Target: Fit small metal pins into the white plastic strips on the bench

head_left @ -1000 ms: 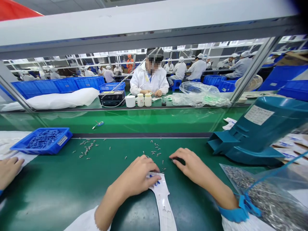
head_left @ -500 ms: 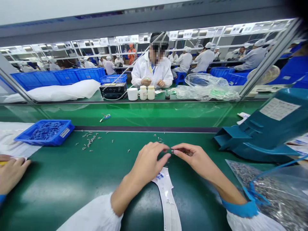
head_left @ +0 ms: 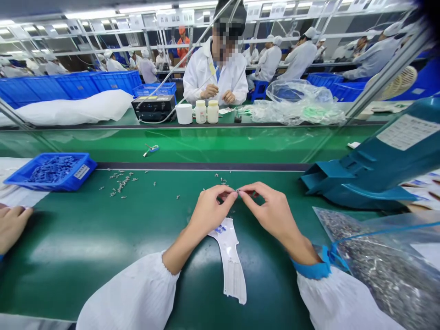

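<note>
My left hand [head_left: 209, 210] and my right hand [head_left: 270, 211] meet fingertip to fingertip over the green mat, pinching a tiny metal part [head_left: 237, 190] between them. A white paper strip [head_left: 231, 261] with blue print lies on the mat under and behind my left hand. Several small metal parts [head_left: 120, 182] are scattered on the mat to the left, and a few more [head_left: 222, 178] lie just beyond my fingers. Both my sleeves are white; the right one has a blue cuff.
A blue tray [head_left: 51, 170] of blue pieces sits far left. Another person's hand [head_left: 12, 225] rests at the left edge. A teal machine [head_left: 374, 165] and a clear bag of metal parts [head_left: 381, 261] stand right. A green conveyor [head_left: 206, 144] runs behind; a worker in white sits across.
My left hand lifted off the paper strip and moved forward to meet my right hand. Both hands now pinch a small part together. The view tilted up and shifted.
</note>
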Demonstrator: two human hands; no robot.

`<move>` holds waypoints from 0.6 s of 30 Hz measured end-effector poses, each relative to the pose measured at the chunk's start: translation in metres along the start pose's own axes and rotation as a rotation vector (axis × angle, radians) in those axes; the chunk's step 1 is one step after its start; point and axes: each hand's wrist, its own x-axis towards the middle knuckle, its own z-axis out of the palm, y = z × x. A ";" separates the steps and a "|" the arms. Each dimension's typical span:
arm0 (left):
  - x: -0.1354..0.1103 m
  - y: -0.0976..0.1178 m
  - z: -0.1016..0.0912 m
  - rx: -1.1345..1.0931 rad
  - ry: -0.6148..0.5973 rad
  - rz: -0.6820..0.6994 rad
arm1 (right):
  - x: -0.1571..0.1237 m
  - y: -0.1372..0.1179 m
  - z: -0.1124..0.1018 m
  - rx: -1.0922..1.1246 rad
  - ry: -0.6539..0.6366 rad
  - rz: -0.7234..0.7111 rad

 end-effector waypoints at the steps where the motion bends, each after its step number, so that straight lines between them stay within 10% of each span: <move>1: 0.000 0.000 0.001 0.009 0.013 0.010 | -0.001 -0.001 0.001 -0.032 0.020 -0.024; 12: -0.002 0.009 0.007 -0.877 -0.185 -0.381 | -0.005 -0.006 0.002 -0.071 0.176 -0.301; 18: -0.005 0.013 0.008 -0.994 -0.240 -0.485 | -0.005 -0.007 0.004 -0.083 0.181 -0.289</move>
